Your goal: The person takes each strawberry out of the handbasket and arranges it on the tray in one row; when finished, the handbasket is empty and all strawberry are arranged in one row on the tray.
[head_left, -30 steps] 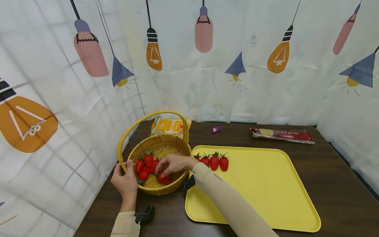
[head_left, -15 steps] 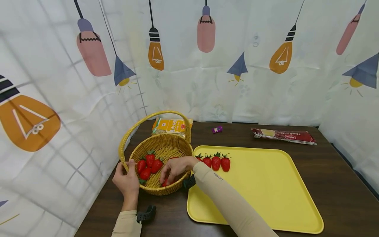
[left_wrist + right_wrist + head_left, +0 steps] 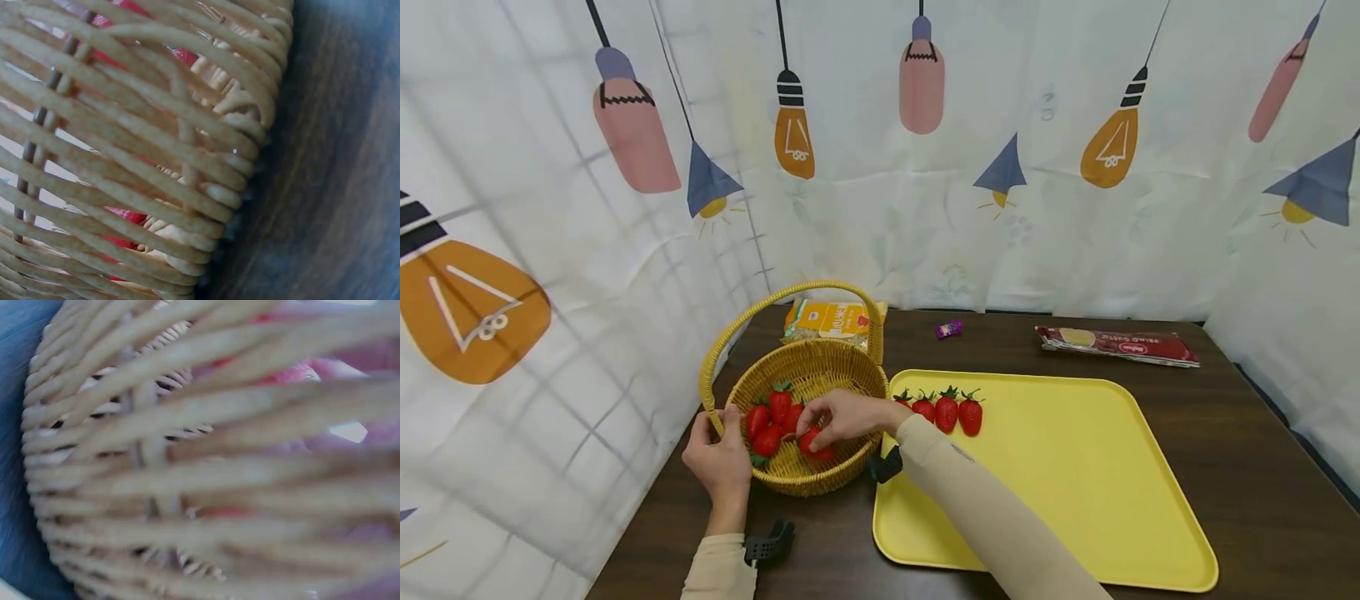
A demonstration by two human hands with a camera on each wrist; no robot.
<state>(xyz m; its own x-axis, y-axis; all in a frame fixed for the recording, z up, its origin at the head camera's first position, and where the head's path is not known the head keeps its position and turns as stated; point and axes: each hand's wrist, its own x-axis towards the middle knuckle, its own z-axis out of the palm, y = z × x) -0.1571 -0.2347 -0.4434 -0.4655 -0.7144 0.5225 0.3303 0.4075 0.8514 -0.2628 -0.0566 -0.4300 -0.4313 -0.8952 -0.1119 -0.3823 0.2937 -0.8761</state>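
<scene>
A round yellow wicker basket with a tall arched handle stands on the left of the table. My left hand grips it where the handle meets the left rim. Several red strawberries lie inside, clustered toward the left. Reaching in over the right rim, my right hand has thumb and fingers on a strawberry in the near part of the basket, partly hiding it. Both wrist views look closely at the basket's woven wall, with bits of red showing through the gaps.
On the right lies a yellow tray, with a row of strawberries at its upper left. The right forearm crosses this tray. Behind are a yellow food packet, a small purple wrapped item and a long red packet.
My right hand dipped toward the near right side of the basket, then came back up and left, with a strawberry at its fingertips. My left hand keeps its grip on the basket.
</scene>
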